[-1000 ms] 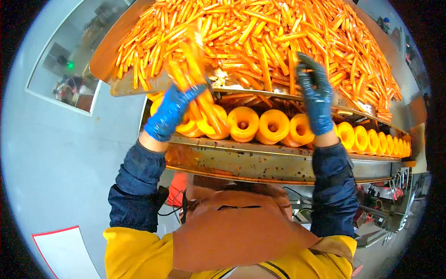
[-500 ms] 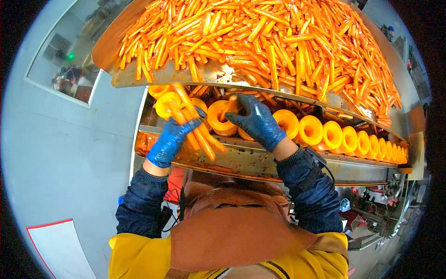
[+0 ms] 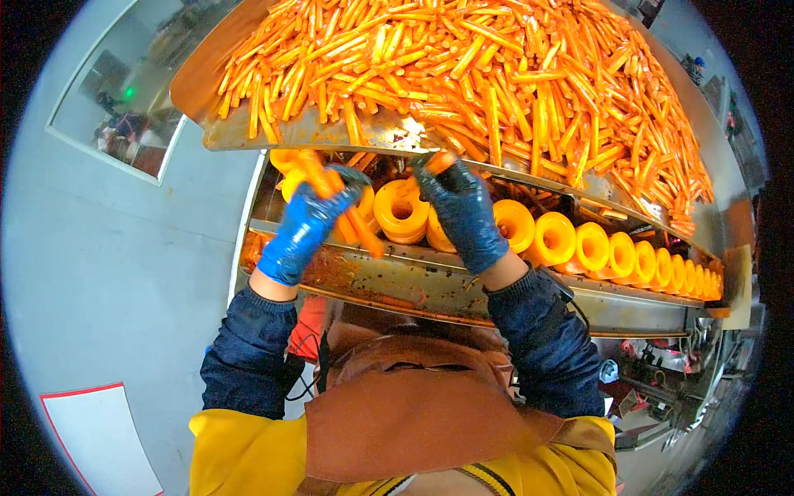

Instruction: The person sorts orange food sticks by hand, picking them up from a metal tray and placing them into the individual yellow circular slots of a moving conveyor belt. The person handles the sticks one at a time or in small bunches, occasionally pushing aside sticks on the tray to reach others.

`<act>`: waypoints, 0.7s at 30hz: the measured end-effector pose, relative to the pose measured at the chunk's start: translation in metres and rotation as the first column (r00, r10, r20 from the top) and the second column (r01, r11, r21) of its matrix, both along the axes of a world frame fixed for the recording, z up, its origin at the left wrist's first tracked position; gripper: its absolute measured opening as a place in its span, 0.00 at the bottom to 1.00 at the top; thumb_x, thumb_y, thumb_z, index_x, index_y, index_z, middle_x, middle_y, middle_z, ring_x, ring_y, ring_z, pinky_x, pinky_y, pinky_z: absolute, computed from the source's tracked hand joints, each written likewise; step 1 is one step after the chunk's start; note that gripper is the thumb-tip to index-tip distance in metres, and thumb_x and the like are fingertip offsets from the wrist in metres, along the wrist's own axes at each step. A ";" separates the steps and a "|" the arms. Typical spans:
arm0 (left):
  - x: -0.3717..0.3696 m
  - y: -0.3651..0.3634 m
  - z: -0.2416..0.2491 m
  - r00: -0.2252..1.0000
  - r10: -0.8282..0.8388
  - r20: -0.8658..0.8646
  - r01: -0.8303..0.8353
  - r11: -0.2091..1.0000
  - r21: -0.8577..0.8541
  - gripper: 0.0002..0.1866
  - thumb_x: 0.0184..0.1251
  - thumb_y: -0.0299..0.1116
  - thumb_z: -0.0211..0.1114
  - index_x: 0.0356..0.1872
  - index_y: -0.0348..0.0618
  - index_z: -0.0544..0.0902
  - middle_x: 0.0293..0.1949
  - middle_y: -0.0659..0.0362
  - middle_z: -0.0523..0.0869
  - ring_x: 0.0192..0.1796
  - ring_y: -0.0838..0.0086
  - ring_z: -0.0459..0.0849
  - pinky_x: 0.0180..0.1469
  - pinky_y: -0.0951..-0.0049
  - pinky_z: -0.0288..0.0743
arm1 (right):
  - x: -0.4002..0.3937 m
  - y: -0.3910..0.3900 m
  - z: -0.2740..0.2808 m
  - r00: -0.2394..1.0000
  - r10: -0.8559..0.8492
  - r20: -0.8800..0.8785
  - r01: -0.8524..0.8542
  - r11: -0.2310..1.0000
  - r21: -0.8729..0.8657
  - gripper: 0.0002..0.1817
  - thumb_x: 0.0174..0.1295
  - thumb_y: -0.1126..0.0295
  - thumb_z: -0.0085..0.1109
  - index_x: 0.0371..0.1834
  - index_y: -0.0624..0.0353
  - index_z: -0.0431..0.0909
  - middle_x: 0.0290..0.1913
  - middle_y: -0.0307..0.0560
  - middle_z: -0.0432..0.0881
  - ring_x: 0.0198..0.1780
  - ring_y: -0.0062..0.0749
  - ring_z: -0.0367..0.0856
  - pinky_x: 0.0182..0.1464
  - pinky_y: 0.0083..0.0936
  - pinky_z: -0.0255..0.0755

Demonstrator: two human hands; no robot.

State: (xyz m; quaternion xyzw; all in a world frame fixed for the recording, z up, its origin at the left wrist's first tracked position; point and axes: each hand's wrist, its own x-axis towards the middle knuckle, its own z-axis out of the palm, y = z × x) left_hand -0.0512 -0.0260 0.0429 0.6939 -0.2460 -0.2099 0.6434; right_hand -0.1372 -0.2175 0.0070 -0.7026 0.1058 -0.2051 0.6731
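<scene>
The left hand (image 3: 304, 227) is closed around a bunch of sticks (image 3: 317, 174), held aslant over the left end of a row of yellow cups (image 3: 592, 251). The right hand (image 3: 463, 213) seems to pinch a single stick (image 3: 441, 162) above the row, though blur obscures its fingertips. Beyond both hands, a pile (image 3: 529, 91) of orange sticks lies on a metal tray (image 3: 281, 136).

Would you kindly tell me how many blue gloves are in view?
2: one on the left hand, gripping orange sticks; one on the right hand. No others show clearly.
</scene>
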 end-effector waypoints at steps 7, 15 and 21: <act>0.034 0.008 -0.015 0.949 0.235 0.208 -0.275 0.943 0.189 0.06 0.63 0.33 0.62 0.36 0.42 0.79 0.32 0.64 0.80 0.36 0.79 0.77 0.39 0.77 0.71 | -0.026 -0.013 0.000 0.998 0.061 -0.021 -0.060 0.760 -0.647 0.23 0.55 0.65 0.64 0.54 0.56 0.75 0.50 0.55 0.78 0.53 0.48 0.76 0.54 0.34 0.70; 0.050 0.012 -0.016 0.955 0.119 0.271 -0.197 0.938 0.284 0.09 0.63 0.37 0.62 0.35 0.41 0.79 0.30 0.61 0.81 0.34 0.76 0.78 0.38 0.75 0.72 | -0.073 -0.110 0.040 0.960 -0.272 0.068 0.251 0.727 -0.638 0.10 0.60 0.70 0.59 0.45 0.57 0.80 0.39 0.45 0.83 0.36 0.28 0.80 0.42 0.24 0.74; 0.017 -0.011 -0.014 0.997 -0.003 0.073 -0.007 0.992 0.128 0.09 0.65 0.33 0.61 0.40 0.40 0.81 0.34 0.62 0.81 0.37 0.77 0.78 0.39 0.75 0.72 | -0.088 -0.212 0.032 0.849 -0.513 0.127 0.458 0.595 -0.661 0.12 0.61 0.67 0.60 0.45 0.58 0.81 0.42 0.45 0.84 0.40 0.28 0.81 0.46 0.23 0.73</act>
